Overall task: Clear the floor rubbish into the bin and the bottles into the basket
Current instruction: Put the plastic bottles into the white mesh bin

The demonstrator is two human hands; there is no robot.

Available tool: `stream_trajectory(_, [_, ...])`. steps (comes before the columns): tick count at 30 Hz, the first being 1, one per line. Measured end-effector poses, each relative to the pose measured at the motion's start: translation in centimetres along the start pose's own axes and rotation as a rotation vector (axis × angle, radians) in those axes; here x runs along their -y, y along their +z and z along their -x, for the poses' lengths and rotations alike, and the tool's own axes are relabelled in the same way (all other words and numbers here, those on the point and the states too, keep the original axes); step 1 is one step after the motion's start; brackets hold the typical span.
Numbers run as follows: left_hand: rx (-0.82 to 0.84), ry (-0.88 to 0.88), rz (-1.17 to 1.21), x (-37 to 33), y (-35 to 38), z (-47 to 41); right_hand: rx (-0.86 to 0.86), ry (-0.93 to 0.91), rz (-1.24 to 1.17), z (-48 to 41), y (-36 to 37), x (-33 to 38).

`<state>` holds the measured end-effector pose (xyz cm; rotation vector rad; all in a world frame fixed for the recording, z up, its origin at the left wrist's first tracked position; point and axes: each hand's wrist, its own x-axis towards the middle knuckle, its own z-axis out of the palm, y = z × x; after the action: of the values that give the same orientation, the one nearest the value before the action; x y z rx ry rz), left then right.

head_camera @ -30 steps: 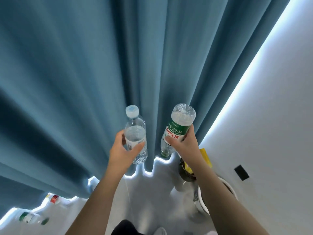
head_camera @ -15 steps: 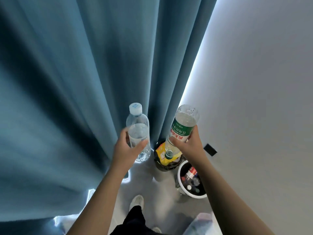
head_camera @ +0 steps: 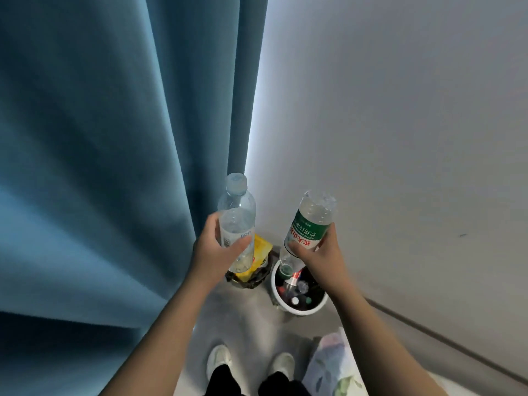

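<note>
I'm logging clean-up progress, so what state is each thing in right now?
clear bottle: capped, upright, gripped by the left hand
green-label bottle: upside down, neck pointing toward the basket, gripped by the right hand
basket: on the floor, several bottles inside
bin: black-lined, yellow packet sticking out of the top

Here's what I'm seeing: grey floor (head_camera: 245, 318), white basket (head_camera: 300, 311) parked by the wall (head_camera: 400, 167) with bottles (head_camera: 297, 290) piled inside, black-lined bin (head_camera: 251, 281) just beside it, yellow packet (head_camera: 261, 248) poking out. Two pale shoes (head_camera: 218, 360) stand nearer, filled plastic bag (head_camera: 331, 364) beside them.
</note>
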<state>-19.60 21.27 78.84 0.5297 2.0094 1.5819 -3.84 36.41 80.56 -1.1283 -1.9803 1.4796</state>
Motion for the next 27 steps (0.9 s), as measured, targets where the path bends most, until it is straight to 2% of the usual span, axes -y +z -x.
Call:
stream_trajectory(11, [0.116, -0.013, -0.083, -0.6, 9.9, -1.0, -0.109, 0.038, 0.000, -3.0, -8.3, -4.7])
stream_trajectory(18, [0.138, -0.093, -0.167, 0.5, 17.0, -0.7, -0.128, 0.167, -0.023, -5.3, -15.4, -10.4])
stream_trajectory(27, [0.226, -0.287, -0.213, 6.2, 22.8, -5.2, -0.183, 0.329, -0.034, -10.2, -14.8, -19.0])
